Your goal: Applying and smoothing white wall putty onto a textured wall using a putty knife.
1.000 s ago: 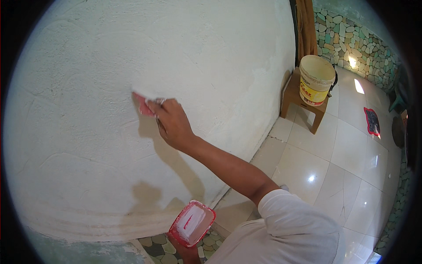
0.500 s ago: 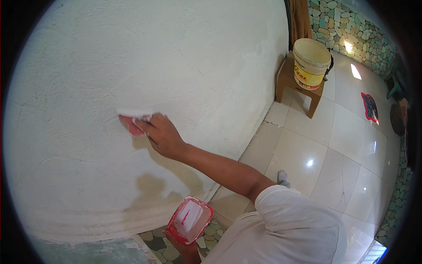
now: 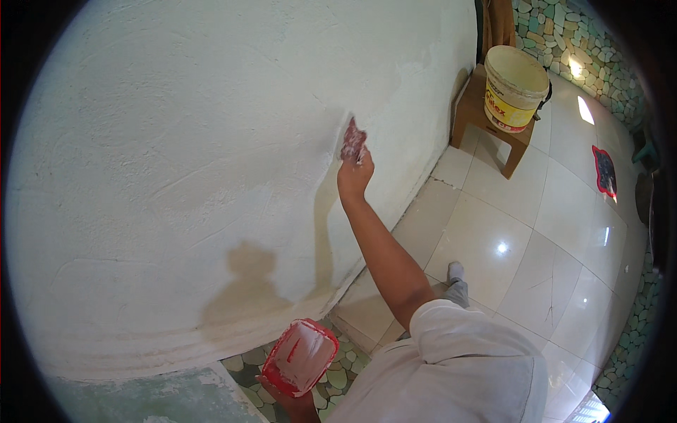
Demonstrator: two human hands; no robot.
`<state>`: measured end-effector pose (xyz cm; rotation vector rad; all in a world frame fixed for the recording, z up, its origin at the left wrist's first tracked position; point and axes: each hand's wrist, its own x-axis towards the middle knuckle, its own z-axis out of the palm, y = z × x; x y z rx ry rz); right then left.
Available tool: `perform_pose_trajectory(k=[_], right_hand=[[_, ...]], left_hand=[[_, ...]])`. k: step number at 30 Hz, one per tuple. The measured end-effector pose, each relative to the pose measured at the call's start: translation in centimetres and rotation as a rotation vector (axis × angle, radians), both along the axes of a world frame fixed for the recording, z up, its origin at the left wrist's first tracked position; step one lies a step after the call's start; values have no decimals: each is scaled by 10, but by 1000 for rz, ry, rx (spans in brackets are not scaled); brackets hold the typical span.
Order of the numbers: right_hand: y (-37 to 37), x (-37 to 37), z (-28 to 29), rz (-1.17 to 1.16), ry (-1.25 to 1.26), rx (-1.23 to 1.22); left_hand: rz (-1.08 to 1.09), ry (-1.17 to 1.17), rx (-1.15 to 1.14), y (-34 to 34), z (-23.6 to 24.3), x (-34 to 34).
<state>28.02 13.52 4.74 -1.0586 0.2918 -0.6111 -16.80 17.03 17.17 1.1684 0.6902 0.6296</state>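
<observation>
My right hand (image 3: 356, 173) grips a reddish, putty-smeared scraper (image 3: 352, 140), raised at the white, rough-plastered wall (image 3: 155, 141), where fine ridges and streaks show. The scraper's blade is at or very close to the wall surface, and its shadow falls below my arm. Low in the view, my left hand (image 3: 288, 399) holds a red rectangular plastic tub (image 3: 300, 356) smeared inside with white paste, its opening turned upward.
A cream bucket with a yellow label (image 3: 509, 95) stands on a brown stool (image 3: 470, 111) beside the wall. A red-rimmed dark object (image 3: 604, 172) lies on the tiled floor (image 3: 493, 218). My sock-clad foot (image 3: 455, 275) shows on the tiles. Pebble-patterned tiling (image 3: 543, 25) lines the back.
My right hand with the scraper has swept from the middle left of the wall up and to the right, turning blade-upward. The tub in my left hand has stayed nearly still.
</observation>
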Motion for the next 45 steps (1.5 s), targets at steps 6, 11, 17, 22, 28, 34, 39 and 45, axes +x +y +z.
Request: perform_pose_trajectory(k=[6, 11, 17, 22, 28, 34, 39, 45], right_hand=[[-9, 31, -14, 13, 132, 128], [7, 12, 40, 7, 108, -75], [15, -5, 115, 2, -98, -98], [19, -27, 180, 114, -206, -77], [5, -36, 158, 76, -303, -23], [-6, -3, 84, 146, 99, -58], [10, -1, 102, 72, 56, -146], [3, -25, 137, 163, -126, -340]], left_hand=[[59, 27, 19, -19, 12, 8], [70, 17, -10, -16, 6, 1], [84, -9, 3, -36, 17, 14], [-1, -35, 56, -36, 16, 12], [9, -60, 77, -38, 14, 11], [-25, -56, 17, -42, 19, 19], [-52, 150, 487, -37, 10, 14], [-9, 105, 382, -33, 5, 12]])
